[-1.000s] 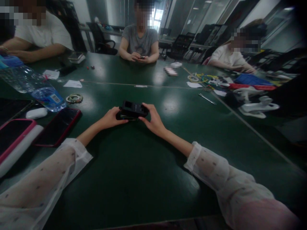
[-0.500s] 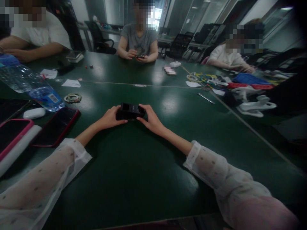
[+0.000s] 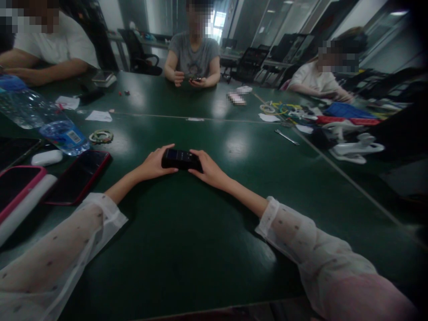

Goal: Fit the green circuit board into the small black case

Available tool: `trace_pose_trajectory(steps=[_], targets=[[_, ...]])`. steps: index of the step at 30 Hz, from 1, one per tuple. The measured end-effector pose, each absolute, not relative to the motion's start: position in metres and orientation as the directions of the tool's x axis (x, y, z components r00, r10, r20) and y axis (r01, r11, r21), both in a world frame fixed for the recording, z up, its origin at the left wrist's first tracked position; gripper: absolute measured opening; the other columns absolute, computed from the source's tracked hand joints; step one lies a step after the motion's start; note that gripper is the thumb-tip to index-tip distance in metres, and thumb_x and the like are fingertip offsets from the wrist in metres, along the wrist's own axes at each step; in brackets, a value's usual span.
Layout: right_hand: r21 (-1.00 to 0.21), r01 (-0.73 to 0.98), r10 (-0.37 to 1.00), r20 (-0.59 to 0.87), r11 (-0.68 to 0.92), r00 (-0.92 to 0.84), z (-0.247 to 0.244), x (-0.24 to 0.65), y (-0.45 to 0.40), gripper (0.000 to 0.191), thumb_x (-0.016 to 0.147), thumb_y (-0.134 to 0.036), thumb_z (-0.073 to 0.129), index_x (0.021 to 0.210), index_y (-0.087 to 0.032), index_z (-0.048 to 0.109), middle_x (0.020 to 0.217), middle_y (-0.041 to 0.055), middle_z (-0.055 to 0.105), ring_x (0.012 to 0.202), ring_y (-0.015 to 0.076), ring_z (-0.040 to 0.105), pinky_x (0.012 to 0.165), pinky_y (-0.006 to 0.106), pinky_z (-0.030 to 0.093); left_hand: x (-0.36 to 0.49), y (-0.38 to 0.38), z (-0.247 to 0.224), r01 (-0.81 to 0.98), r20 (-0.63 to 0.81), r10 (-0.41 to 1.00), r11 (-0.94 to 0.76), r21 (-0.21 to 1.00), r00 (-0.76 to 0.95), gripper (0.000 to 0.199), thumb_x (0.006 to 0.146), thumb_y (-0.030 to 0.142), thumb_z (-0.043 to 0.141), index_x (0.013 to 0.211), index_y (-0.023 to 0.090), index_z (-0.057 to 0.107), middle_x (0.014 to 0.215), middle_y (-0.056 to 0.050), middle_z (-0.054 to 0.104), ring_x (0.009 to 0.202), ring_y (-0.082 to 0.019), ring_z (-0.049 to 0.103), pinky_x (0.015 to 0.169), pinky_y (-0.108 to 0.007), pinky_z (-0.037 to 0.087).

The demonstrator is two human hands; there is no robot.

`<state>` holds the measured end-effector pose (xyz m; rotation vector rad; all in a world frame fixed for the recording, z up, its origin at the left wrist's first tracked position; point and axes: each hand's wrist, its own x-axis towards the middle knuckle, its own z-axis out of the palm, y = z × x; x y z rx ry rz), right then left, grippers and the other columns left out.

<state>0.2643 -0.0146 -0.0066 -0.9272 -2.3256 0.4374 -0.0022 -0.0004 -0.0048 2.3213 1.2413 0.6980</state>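
Observation:
A small black box-shaped device, with a dark screen and a row of tiny light marks on its upper face, sits low over the green table between my hands; I cannot make out its exact kind. My left hand grips its left end, thumb along the near side and fingers behind. The right end is held by my right hand, its thumb on the near edge and its fingers over the far corner. The underside of the device is hidden.
To the left lie a red-edged phone, a white case, a large water bottle and a beaded ring. At right are a wrench, cables and a white clamp-like part. Several people sit around the table.
The device has tipped from a raised, tilted pose to a flatter one, and its screen face shows more. Both hands keep hold of it. Across the table, a person's hand has lowered.

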Motion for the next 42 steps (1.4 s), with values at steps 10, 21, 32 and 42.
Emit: trace_pose_trajectory(steps=[10,21,32,42], targets=[[-0.468,0.528,0.702,0.398,0.709,-0.59,-0.006,0.265,-0.014,0.064,0.089,-0.032,0.063,0.144,-0.024,0.031,0.134,0.0142,0.051,0.124,0.0306,0.052,0.104,0.058,0.046,-0.001,-0.003,-0.001,0.666,0.203,0.861,-0.493,0.56,0.466,0.091,0.074,0.059,0.071,0.148,0.023,0.032,0.144,-0.015,0.047,0.128,-0.036,0.048,0.105,-0.053,0.038],[-0.471,0.505,0.687,0.416,0.723,-0.596,-0.007,0.266,-0.014,0.064,0.09,-0.031,0.062,0.145,-0.022,0.029,0.135,0.0152,0.05,0.125,0.0294,0.051,0.106,0.054,0.046,-0.001,-0.002,-0.001,0.665,0.212,0.855,-0.504,0.552,0.473,0.09,0.075,0.059,0.07,0.148,0.023,0.033,0.143,-0.015,0.048,0.126,-0.036,0.05,0.104,-0.053,0.039],[-0.556,0.464,0.715,0.421,0.69,-0.559,-0.01,0.268,-0.009,0.06,0.087,-0.027,0.066,0.139,-0.023,0.037,0.131,0.0128,0.054,0.123,0.0279,0.054,0.104,0.054,0.046,0.0,-0.003,-0.001,0.665,0.216,0.852,-0.51,0.545,0.476,0.089,0.075,0.059,0.07,0.147,0.023,0.033,0.142,-0.015,0.049,0.125,-0.037,0.05,0.104,-0.054,0.038],[-0.682,0.405,0.782,0.431,0.609,-0.45,-0.011,0.268,-0.005,0.054,0.082,-0.027,0.07,0.13,-0.023,0.045,0.124,0.0104,0.058,0.115,0.0271,0.059,0.1,0.051,0.049,0.0,0.001,-0.005,0.684,0.205,0.876,-0.472,0.556,0.437,0.085,0.072,0.061,0.071,0.139,0.019,0.041,0.132,-0.015,0.055,0.119,-0.036,0.054,0.099,-0.051,0.044]])
